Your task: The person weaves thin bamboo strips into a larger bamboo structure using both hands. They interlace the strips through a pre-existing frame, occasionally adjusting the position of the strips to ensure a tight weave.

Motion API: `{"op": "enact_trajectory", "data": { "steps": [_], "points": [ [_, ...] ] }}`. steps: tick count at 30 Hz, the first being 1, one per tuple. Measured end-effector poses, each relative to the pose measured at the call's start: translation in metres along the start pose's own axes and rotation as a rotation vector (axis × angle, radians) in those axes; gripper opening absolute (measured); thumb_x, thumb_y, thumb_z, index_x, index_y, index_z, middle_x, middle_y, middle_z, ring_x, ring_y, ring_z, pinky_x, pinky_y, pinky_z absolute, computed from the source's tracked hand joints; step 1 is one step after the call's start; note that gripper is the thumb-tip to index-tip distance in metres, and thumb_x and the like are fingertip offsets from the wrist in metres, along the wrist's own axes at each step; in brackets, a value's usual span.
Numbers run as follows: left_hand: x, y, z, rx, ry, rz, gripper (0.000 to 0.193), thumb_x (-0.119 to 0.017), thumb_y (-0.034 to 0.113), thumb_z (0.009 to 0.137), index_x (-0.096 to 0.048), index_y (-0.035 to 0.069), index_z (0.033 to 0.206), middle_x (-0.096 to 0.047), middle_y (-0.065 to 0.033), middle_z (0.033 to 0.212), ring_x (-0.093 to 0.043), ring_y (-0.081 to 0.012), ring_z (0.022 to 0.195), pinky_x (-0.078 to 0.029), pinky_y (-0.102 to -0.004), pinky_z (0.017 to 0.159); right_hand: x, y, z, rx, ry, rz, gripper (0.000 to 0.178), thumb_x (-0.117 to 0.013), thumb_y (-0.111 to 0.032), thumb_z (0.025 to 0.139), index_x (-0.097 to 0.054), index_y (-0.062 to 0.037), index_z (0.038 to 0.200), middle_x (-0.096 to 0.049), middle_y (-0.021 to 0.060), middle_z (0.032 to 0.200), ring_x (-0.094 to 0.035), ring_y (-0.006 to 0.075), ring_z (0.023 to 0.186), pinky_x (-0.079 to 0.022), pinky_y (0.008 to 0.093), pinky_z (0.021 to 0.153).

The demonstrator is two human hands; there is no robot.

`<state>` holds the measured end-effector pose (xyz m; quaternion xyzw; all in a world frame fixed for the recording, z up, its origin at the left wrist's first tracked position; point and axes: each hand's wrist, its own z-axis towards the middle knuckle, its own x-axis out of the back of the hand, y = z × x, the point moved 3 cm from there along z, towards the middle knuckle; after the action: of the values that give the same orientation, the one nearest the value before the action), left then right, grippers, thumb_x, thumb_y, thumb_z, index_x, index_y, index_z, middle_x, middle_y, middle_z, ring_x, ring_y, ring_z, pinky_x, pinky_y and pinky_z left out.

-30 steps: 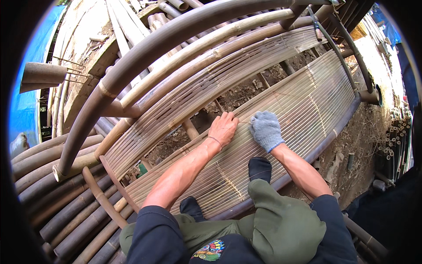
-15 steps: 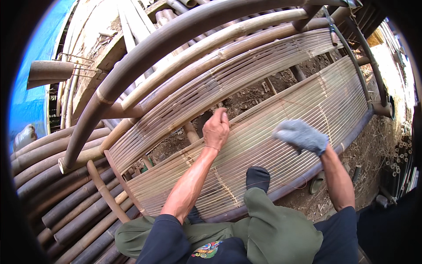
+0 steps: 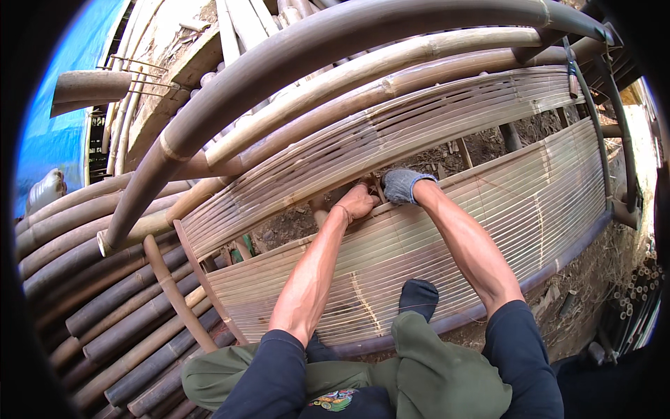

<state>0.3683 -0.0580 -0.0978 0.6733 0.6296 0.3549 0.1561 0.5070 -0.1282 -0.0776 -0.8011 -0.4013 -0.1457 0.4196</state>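
A bamboo bench frame carries two slatted bamboo panels, a near seat panel (image 3: 447, 244) and a far panel (image 3: 377, 133), with a gap between them. My bare left hand (image 3: 357, 202) is at the seat panel's far edge, its fingers curled in a pinch. Just beside it, my right hand (image 3: 403, 186), in a grey knit glove, reaches over the same edge into the gap with its fingers bent down. Whatever the fingertips grip is too small or hidden to name. A thin upright strip of bamboo (image 3: 380, 188) shows between the hands.
A thick curved bamboo rail (image 3: 279, 63) arches over the far side. Stacked bamboo poles (image 3: 132, 335) lie at the left, near a blue tarp (image 3: 42, 146). My sock-covered foot (image 3: 419, 299) rests on the seat panel. Cut bamboo ends (image 3: 631, 286) are piled at the right.
My gloved right hand has moved left and away from me, from above the seat panel to beside my left hand. My left hand has lowered to the panel's far edge. The view has shifted slightly.
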Motion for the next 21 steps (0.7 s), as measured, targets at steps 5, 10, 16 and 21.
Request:
{"op": "enact_trajectory", "data": {
  "steps": [5, 10, 16, 21],
  "points": [
    [0.017, 0.023, -0.056, 0.103, 0.281, -0.098, 0.033, -0.07, 0.025, 0.083, -0.071, -0.006, 0.095, -0.072, -0.0147, 0.094, -0.064, -0.0206, 0.091, -0.047, -0.0312, 0.084, 0.031, -0.008, -0.052, -0.125, 0.26, -0.067, 0.032, -0.064, -0.024, 0.08, -0.071, -0.0042, 0.104, -0.068, 0.0235, 0.102, -0.066, 0.0386, 0.097, -0.053, 0.0448, 0.086],
    [0.024, 0.039, -0.094, -0.034, 0.12, -0.509, 0.02, -0.073, 0.021, 0.086, -0.075, 0.002, 0.093, -0.07, -0.006, 0.099, -0.061, -0.0117, 0.093, -0.046, -0.0265, 0.085, 0.035, -0.056, -0.115, 0.257, 0.799, -0.106, 0.04, -0.073, -0.035, 0.079, -0.068, -0.0115, 0.111, -0.065, 0.0137, 0.113, -0.059, 0.0355, 0.112, -0.046, 0.0418, 0.097],
    [0.014, 0.057, -0.098, -0.178, 0.11, -0.372, 0.029, -0.072, 0.032, 0.087, -0.075, 0.005, 0.099, -0.065, -0.008, 0.103, -0.06, -0.0177, 0.098, -0.047, -0.0301, 0.085, -0.011, -0.051, -0.216, 0.306, 0.867, 0.338, 0.018, -0.071, -0.01, 0.08, -0.072, -0.0081, 0.098, -0.069, 0.0064, 0.092, -0.065, 0.0193, 0.081, -0.052, 0.0313, 0.074],
    [-0.008, 0.02, -0.089, -0.067, 0.474, 0.112, 0.038, -0.053, 0.038, 0.097, -0.071, 0.006, 0.108, -0.064, -0.019, 0.114, -0.06, -0.0342, 0.109, -0.048, -0.0428, 0.093, -0.077, 0.013, -0.433, -0.432, 0.98, 0.874, 0.004, -0.067, -0.008, 0.078, -0.066, -0.0083, 0.081, -0.057, 0.0036, 0.069, -0.056, 0.0214, 0.063, -0.045, 0.0369, 0.059]
  ]
}}
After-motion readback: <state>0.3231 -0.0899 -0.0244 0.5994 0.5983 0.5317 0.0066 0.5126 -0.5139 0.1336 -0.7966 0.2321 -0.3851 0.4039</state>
